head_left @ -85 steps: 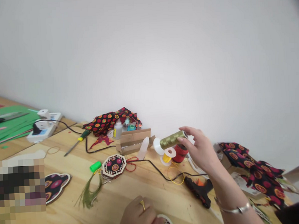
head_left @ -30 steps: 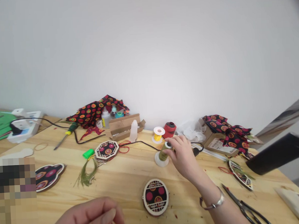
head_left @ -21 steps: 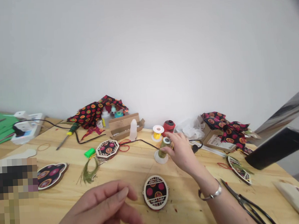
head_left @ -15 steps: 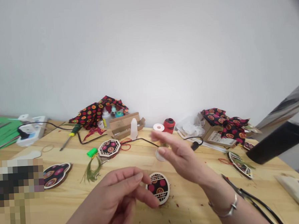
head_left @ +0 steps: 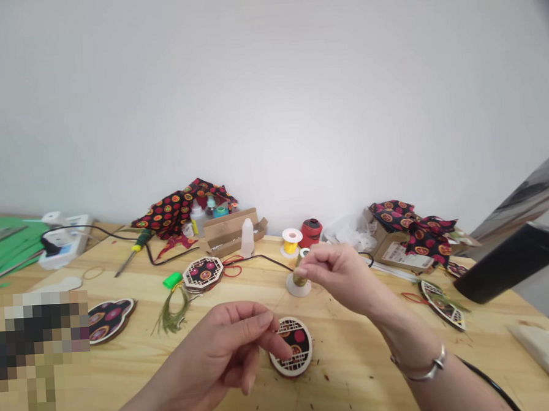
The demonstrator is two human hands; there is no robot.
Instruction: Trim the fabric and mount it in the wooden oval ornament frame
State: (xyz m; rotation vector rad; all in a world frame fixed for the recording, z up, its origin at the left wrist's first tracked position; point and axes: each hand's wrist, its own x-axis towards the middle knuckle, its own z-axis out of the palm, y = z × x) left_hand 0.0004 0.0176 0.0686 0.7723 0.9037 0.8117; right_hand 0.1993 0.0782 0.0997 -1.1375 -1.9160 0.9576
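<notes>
My left hand (head_left: 233,345) is closed in a loose pinch, thumb against the index finger, other fingers curled. What it pinches, if anything, is too small to make out. Just behind its fingertips lies a round ornament (head_left: 300,339) with a pale lattice frame over dark patterned fabric, partly covered by the fingers. Farther off, my right hand (head_left: 336,273) has its fingers curled and its thumb and index pinched beside a spool of gold thread (head_left: 299,279). The spool stands upright on its white flange. Whether a thread runs between those fingertips cannot be seen.
Behind stand a yellow thread spool (head_left: 292,241), a red spool (head_left: 311,232) and a white bottle (head_left: 247,237). An octagonal ornament (head_left: 203,273) and a green tassel (head_left: 173,312) lie left. A screwdriver (head_left: 134,252) sits farther back. Black scissor handles (head_left: 490,383) show past my right forearm.
My right hand has gone from outstretched fingers to a curled pinch and shifted slightly right and down, uncovering the gold spool. My left thumb and index have drawn closer together. My forearm now hides most of the scissors.
</notes>
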